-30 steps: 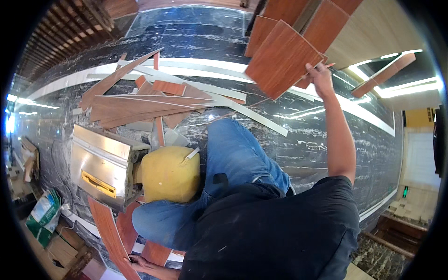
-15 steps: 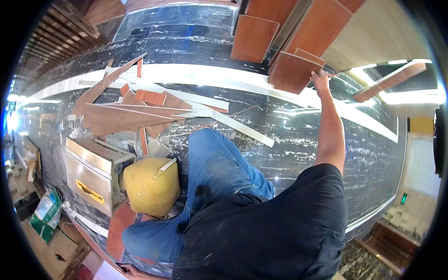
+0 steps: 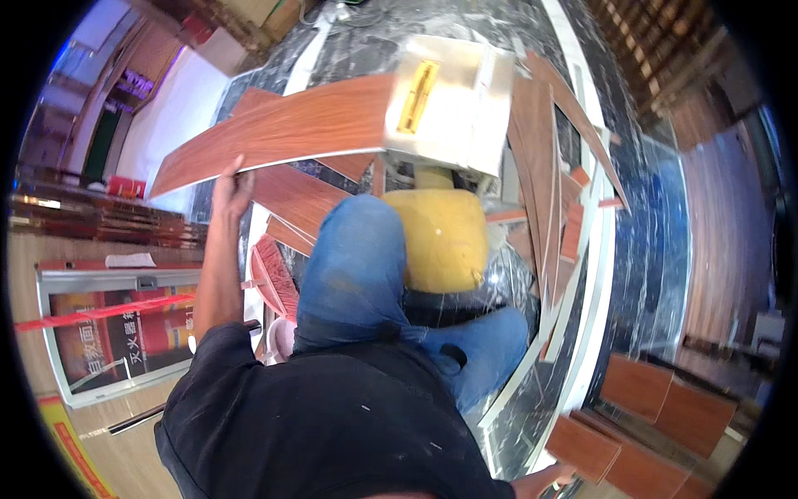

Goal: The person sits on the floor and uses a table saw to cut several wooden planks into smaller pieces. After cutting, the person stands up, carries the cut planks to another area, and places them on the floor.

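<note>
My left hand [image 3: 234, 187] grips the lower edge of a long red-brown plank [image 3: 274, 125], whose right end reaches the steel-topped machine [image 3: 453, 104] with a yellow insert. My right hand [image 3: 559, 476], small at the lower right, is closed at the edge of a short board [image 3: 582, 445] beside a pile of similar boards [image 3: 690, 416]. A worn yellow padded block [image 3: 440, 245] sits below the machine, against my blue-jeaned leg. More planks [image 3: 291, 200] lie loose under the long one.
Offcuts and narrow strips [image 3: 544, 216] lie heaped along the right on dark marble floor [image 3: 648, 241]. A red brush [image 3: 274, 270] lies left of my legs. Farther left are a framed panel [image 3: 108, 333] crossed by red tape and a brown ledge [image 3: 100, 216]. Wooden slats [image 3: 648, 50] stand at upper right.
My view has swung sharply to the left, so the machine now sits upper middle and the board pile lower right. My left hand and its long plank now show fully.
</note>
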A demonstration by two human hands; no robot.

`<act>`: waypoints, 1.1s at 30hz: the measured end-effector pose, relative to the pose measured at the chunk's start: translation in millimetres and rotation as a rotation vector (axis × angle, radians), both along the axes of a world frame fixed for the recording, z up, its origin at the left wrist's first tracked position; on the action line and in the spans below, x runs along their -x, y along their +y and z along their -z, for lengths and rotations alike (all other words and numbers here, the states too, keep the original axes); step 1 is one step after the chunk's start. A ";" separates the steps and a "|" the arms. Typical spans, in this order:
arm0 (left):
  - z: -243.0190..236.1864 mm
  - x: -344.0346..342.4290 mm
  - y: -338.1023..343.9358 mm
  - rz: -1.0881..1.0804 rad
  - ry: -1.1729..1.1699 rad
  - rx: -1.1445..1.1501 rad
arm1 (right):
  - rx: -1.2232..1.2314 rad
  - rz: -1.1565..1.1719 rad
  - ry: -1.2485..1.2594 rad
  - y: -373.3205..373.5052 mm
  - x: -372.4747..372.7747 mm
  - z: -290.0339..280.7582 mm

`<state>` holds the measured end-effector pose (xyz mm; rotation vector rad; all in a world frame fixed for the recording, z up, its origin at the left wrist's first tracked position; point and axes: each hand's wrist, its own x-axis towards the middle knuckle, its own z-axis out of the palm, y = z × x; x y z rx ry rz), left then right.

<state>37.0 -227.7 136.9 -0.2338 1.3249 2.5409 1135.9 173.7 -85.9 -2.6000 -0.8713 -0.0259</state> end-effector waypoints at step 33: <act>355.3 310.2 -18.9 0.224 -0.384 0.622 | 0.095 -1.895 -0.024 223.8 943.7 -199.2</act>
